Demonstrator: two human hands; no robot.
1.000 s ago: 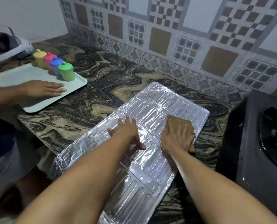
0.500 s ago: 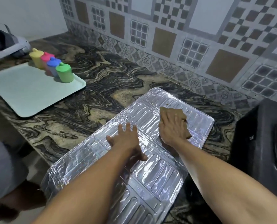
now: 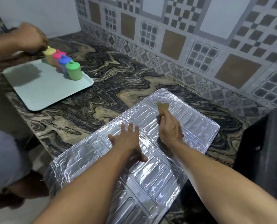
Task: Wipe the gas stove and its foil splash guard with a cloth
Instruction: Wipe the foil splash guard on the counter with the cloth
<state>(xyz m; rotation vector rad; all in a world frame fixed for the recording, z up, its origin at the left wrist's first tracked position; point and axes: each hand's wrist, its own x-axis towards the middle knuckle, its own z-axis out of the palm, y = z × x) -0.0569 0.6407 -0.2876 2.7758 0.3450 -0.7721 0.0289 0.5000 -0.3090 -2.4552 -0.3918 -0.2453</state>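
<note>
The silver foil splash guard (image 3: 197,126) lies flat on the marbled counter, its near end hanging over the counter edge. My left hand (image 3: 126,139) presses flat on its middle with fingers spread. My right hand (image 3: 170,128) grips a bunched tan cloth (image 3: 162,107) on the guard's far half; the cloth's end sticks out beyond my fingers. The black gas stove (image 3: 264,151) stands at the right edge, only its left side showing.
A pale green tray (image 3: 42,92) at the left carries several coloured lidded cups (image 3: 73,71). Another person's hand (image 3: 29,38) hovers at the yellow cup, and their body stands at the left. A patterned tiled wall (image 3: 183,38) backs the counter.
My right hand has gone from pressing the cloth flat to gripping it bunched, moving left and away across the foil. The other person's hand left the tray and rose to the cups.
</note>
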